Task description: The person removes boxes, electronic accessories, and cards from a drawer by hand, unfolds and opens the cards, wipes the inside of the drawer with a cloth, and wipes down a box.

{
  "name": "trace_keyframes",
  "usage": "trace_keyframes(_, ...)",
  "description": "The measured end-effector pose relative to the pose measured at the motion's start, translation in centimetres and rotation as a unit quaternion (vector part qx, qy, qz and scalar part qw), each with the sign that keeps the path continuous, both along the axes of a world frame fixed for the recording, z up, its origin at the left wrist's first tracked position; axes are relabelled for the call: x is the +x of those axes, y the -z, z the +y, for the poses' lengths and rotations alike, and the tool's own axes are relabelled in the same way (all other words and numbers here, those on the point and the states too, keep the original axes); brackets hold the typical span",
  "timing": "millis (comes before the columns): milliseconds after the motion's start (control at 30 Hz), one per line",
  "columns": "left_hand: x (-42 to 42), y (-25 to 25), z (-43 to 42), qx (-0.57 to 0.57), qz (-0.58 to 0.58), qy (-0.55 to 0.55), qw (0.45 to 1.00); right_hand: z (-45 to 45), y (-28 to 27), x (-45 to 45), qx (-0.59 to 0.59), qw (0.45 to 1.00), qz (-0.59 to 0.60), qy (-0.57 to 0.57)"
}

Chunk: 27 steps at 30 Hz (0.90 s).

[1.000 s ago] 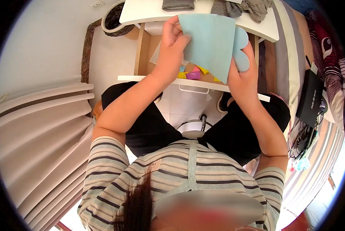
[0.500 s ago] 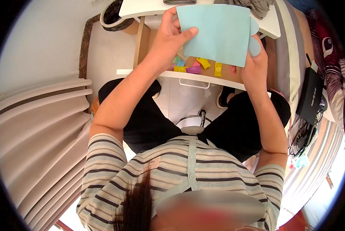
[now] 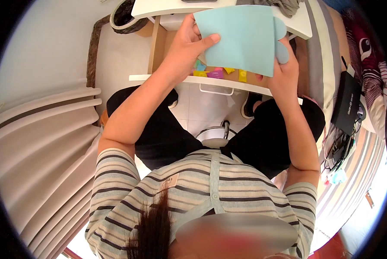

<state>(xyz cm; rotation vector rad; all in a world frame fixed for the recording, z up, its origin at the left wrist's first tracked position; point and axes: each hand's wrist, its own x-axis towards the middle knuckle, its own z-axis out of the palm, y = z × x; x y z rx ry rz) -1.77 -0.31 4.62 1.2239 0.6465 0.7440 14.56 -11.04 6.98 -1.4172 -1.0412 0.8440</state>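
Note:
A light blue card [image 3: 241, 39] with two rounded tabs at its right edge is held up over the open drawer. My left hand [image 3: 193, 41] is closed on its left edge, thumb on the near face and fingers behind. At the right edge, my right hand [image 3: 286, 71] grips the card beside the tabs, its fingers partly hidden. Below the card, small yellow and purple wrapped pieces [image 3: 215, 74] lie in the drawer [image 3: 157, 47]. The card covers much of the drawer's inside.
Above the drawer is a white desk top [image 3: 159, 7] with grey cloth [image 3: 286, 6] on it. A bin [image 3: 126, 17] stands at upper left. Beige curtain [image 3: 46, 142] hangs on the left. On the striped bed at right lie a black box [image 3: 348, 103] and cables [image 3: 338, 151].
The card and both hands appear slightly further left, along with a small shift of the whole view. Less of the yellow pieces shows below the card. Both hands keep their grip.

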Motion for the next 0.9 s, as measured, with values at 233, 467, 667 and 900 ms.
trace_keyframes(233, -5.7, 0.9, -2.4, 0.043, 0.027, 0.093, 0.994, -4.3, 0.3, 0.0, 0.112, 0.925, -0.318, -0.176)
trace_keyframes(467, -10.3, 2.3, -10.7, -0.278, -0.123, 0.134, 0.943, -9.0, 1.1, -2.2, 0.288, 0.754, -0.532, -0.254)
trace_keyframes(667, -10.0, 2.5, -14.7, -0.319, 0.070, 0.128, 0.937, -11.1, 1.5, -3.3, 0.231, 0.782, -0.489, -0.310)
trace_keyframes(900, -10.3, 2.7, -16.4, -0.298, 0.085, 0.047, 0.949, -15.3, 3.5, -4.6, -0.035, 0.980, -0.137, -0.138)
